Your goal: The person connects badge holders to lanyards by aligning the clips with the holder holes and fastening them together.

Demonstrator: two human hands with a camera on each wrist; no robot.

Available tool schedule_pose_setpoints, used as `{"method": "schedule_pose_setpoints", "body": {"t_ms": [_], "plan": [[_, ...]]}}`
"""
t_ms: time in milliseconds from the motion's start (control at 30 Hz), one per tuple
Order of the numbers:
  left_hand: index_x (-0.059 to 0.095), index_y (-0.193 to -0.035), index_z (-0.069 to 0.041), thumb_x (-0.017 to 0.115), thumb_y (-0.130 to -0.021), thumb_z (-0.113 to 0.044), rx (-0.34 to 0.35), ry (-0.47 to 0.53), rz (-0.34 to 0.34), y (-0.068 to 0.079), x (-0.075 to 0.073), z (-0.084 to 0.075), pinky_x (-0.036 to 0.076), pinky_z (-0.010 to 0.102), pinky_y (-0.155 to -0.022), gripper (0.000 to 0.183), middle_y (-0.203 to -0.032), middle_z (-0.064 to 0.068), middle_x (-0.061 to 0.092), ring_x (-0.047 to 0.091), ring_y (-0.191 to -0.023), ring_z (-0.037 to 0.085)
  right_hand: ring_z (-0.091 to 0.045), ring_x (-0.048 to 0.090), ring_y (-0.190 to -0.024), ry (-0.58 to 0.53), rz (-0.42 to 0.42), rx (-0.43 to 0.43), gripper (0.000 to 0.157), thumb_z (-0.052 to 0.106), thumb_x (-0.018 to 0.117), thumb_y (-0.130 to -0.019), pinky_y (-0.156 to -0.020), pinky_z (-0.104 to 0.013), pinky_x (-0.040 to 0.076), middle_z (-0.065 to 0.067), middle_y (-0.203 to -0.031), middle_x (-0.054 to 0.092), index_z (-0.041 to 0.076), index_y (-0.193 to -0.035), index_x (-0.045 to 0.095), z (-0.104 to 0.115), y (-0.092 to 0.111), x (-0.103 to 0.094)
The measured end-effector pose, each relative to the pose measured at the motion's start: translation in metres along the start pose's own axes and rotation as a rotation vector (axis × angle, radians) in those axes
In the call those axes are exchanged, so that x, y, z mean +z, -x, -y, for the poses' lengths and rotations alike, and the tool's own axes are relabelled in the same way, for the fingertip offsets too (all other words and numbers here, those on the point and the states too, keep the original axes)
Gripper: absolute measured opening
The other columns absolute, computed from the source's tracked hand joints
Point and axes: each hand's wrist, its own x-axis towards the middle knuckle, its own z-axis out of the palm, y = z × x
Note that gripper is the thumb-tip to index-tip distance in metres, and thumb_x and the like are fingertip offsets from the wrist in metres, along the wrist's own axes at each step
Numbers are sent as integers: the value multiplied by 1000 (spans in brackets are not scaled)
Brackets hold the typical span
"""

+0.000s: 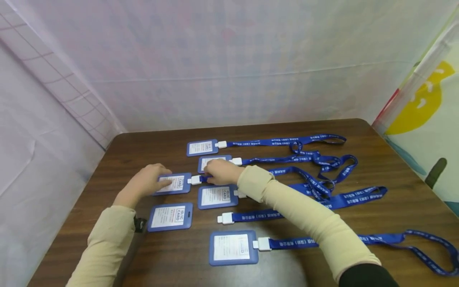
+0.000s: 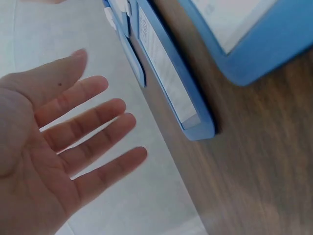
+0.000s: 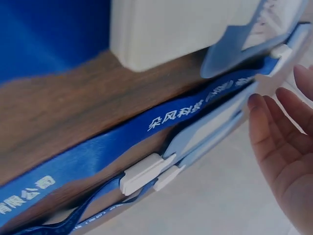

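Note:
My left hand [image 1: 145, 183] hovers over the left end of a blue ID card holder [image 1: 181, 183] in the head view, its fingers spread and nothing gripped. In the left wrist view that hand [image 2: 68, 132] is apart from the nearby holders. A white clip [image 1: 195, 180] joins the holder to a blue lanyard. Over that lanyard, just right of the clip, is my right hand [image 1: 224, 172], with its fingers loosely bent. The right wrist view has this hand [image 3: 286, 152] beside the printed strap [image 3: 181, 110], no strap pinched between thumb and fingers.
A loose card holder [image 1: 170, 217] lies at front left, apart from a bare lanyard clip [image 1: 226, 218]. Several other holders with lanyards lie in rows, including one at the front [image 1: 233, 261] and one at the back [image 1: 202, 147]. White curtains hang behind the wooden table [image 1: 143, 147].

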Motion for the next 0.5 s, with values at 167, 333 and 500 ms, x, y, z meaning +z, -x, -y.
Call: {"method": "schedule_pose_setpoints", "body": {"t_ms": [167, 333, 500], "plan": [[66, -89, 3, 63, -83, -15, 42, 43, -110, 8, 1, -4, 48, 47, -74, 20, -85, 14, 64, 60, -82, 32, -12, 55, -72, -34, -39, 15, 13, 22, 67, -81, -68, -24, 47, 1, -78, 60, 11, -84, 62, -3, 18, -3], [62, -86, -2, 65, -83, -15, 37, 69, -154, 16, 2, -9, 49, 40, -65, 14, -76, 5, 60, 56, -71, 21, -11, 53, -67, -83, -59, 27, 15, 22, 67, -81, -63, -23, 46, 3, -74, 57, 10, -86, 60, -2, 37, -5], [60, -88, -3, 65, -83, -15, 30, 88, -150, 25, 2, -14, 48, 36, -61, 14, -74, 2, 58, 55, -69, 19, -9, 50, -61, -107, -72, 31, 19, 23, 68, -81, -56, -21, 44, 5, -69, 53, 9, -90, 59, 1, 56, -7]]}}
